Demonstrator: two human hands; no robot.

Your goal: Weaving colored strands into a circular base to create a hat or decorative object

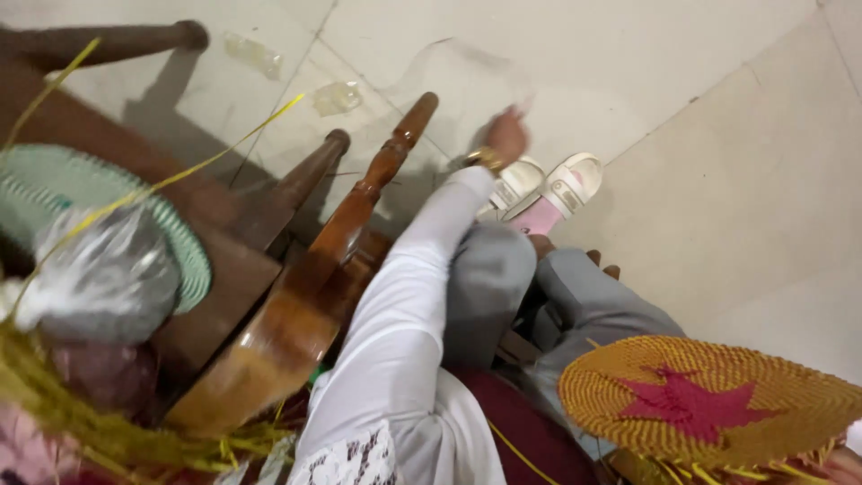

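Note:
My left hand reaches down toward the pale tiled floor, at the end of a white sleeve with a gold bracelet at the wrist. It is blurred, and I cannot make out anything in its fingers. Just below it are my feet in white and pink sandals. At the lower right lies a round woven disc, yellow with a red star and loose yellow strands at its edge. Only a sliver of my right hand shows in the bottom right corner, at the disc's rim, gripping it.
A dark wooden chair with turned legs lies tipped at the left. Beside it are a green woven disc, a clear plastic bag and yellow fibre strands. Two clear plastic scraps lie on the floor.

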